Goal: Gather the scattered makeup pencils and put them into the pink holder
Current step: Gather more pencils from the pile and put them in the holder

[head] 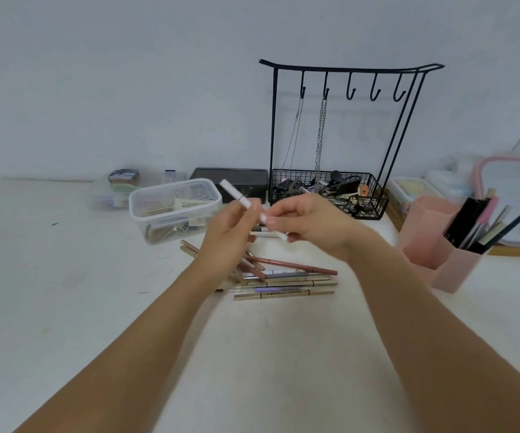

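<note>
Partway. Pink holder already carries several pencils. Both hands, left hand and right hand, pinch one white pencil above the table; possibly uncapping, view blurred. A pile of pencils remains below.

No text, label, brand or number can be read anywhere in the frame. The slim gold makeup pencil lying lowest in the pile at the centre of the white tabletop carries a dark printed band along its barrel, but the marks are too small and blurred to make out.
</note>
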The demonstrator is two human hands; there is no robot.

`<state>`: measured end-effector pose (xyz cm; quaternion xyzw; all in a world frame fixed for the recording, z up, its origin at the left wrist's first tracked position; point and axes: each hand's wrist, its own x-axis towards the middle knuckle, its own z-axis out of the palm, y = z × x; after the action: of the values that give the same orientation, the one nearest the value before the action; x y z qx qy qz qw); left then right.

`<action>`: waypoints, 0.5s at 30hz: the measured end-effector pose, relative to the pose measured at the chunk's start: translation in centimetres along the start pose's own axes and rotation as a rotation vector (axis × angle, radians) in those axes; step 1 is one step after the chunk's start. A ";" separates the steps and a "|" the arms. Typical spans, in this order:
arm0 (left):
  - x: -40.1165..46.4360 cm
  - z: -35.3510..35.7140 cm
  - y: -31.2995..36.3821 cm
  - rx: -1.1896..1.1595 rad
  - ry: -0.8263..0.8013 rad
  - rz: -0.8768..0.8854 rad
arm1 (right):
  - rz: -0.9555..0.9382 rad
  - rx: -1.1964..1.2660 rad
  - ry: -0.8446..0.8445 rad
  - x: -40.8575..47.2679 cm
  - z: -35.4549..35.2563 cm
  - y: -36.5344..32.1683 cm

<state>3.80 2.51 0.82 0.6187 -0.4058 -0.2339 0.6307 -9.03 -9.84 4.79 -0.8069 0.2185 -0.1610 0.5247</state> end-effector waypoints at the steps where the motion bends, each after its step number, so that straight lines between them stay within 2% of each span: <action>1: 0.3 0.4 0.1 0.022 0.029 0.012 | -0.023 0.020 -0.005 0.4 1.2 0.2; 4: 0.5 1.0 -0.6 -0.019 0.159 -0.037 | -0.077 0.004 0.042 1.5 3.1 1.4; 6: 0.4 0.4 -1.1 -0.124 0.252 -0.044 | -0.133 -0.191 0.210 2.2 2.7 2.8; 9: 0.8 -1.3 -2.1 -0.083 0.276 0.045 | -0.089 -0.495 0.431 2.4 0.7 5.1; 12: 1.2 -1.9 -2.8 -0.071 0.278 -0.003 | -0.042 -0.521 0.440 2.1 -0.5 6.9; 15: 1.8 -1.7 -3.2 -0.094 0.299 -0.107 | -0.084 -0.465 0.420 2.3 0.0 6.7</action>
<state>6.85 1.71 -1.73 0.6373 -0.2626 -0.1912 0.6988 -8.28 -13.47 -1.29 -0.8626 0.3196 -0.2914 0.2625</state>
